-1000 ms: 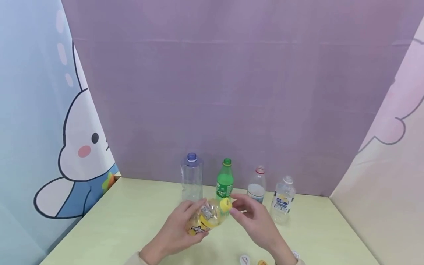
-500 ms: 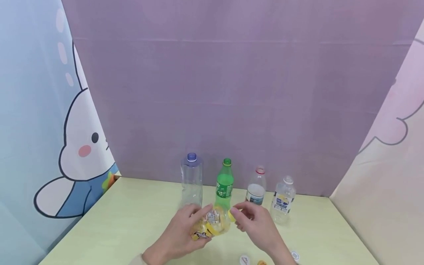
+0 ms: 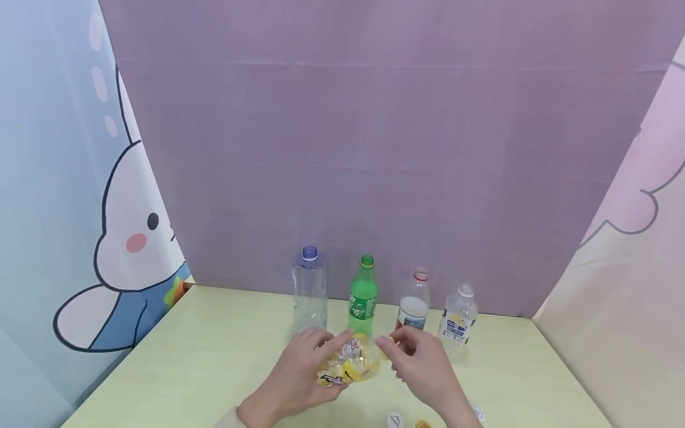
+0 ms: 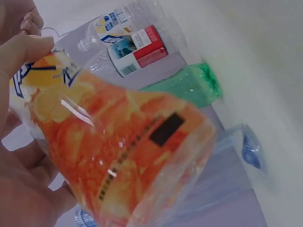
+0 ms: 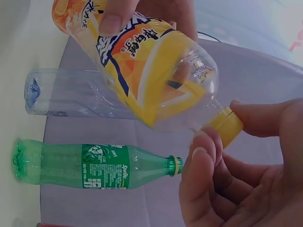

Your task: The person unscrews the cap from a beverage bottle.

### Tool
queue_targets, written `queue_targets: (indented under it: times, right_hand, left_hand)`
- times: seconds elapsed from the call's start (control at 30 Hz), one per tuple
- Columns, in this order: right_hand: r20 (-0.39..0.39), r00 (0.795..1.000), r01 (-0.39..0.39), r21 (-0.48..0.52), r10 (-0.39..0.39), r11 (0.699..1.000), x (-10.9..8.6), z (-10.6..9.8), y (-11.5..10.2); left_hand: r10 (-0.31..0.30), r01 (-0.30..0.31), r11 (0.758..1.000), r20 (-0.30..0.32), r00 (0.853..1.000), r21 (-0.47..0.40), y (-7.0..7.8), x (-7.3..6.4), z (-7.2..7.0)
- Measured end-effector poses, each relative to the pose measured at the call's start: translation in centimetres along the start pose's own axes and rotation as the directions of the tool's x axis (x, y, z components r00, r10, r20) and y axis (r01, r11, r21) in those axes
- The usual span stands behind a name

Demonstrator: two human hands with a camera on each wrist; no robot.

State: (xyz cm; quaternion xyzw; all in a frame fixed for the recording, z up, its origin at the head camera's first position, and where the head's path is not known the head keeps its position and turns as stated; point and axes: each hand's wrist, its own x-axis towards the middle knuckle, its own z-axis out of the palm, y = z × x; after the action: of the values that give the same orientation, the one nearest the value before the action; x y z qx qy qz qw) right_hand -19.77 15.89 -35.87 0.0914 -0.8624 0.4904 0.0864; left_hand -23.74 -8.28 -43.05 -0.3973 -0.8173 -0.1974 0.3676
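My left hand (image 3: 299, 374) grips a clear plastic bottle (image 3: 350, 360) with a yellow and orange label around its body. The bottle is tilted, its neck toward the right. On that neck sits a yellow cap (image 5: 227, 126), pinched between the thumb and fingers of my right hand (image 3: 423, 368). In the left wrist view the orange lower label (image 4: 128, 142) fills the middle. Behind my hands a green Sprite bottle (image 3: 363, 300) stands upright without a cap.
Further uncapped bottles stand along the back: a tall clear one with a bluish neck (image 3: 310, 291), a red-ringed one (image 3: 414, 300) and a small clear one (image 3: 458, 315). Loose caps lie near the front: a white one (image 3: 395, 419) and an orange one (image 3: 423, 424).
My right hand has closed its fingers on the yellow cap, having been beside it a second ago. The bottle has shifted slightly right and down with my left hand.
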Motion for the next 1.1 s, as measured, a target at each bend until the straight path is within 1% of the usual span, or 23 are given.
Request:
queue_targets:
  times: [0.17,0.37,0.63,0.8,1.0,1.1]
  right_hand:
    - [0.013,0.997,0.071,-0.038,-0.071,0.997,0.0,-0.5,0.3]
    - [0.039,0.991,0.126,-0.050,-0.124,0.991,0.0,-0.8,0.7]
    - [-0.002,0.987,0.160,-0.003,-0.160,0.987,0.1,-0.7,1.0]
    - [-0.011,0.981,0.192,0.006,-0.192,0.981,0.2,-0.6,1.2]
    - [-0.008,0.971,0.237,0.016,-0.237,0.971,0.2,-0.5,1.4]
    - [-0.007,0.955,0.298,0.021,-0.297,0.954,0.3,-0.5,1.6]
  left_hand:
    - [0.011,-0.011,1.000,0.018,1.000,-0.013,0.2,0.5,-0.1]
    - [-0.002,0.004,1.000,0.056,0.998,-0.027,0.5,0.8,-0.6]
    - [-0.025,0.035,0.995,0.108,0.994,-0.089,0.4,1.3,-1.3]
    - [-0.012,0.026,0.994,0.135,0.991,-0.105,0.1,1.4,-1.6]
    - [-0.003,0.025,0.989,0.149,0.989,-0.148,-0.1,1.4,-1.8]
    - [-0.007,0.036,0.984,0.163,0.987,-0.172,-0.2,1.4,-1.9]
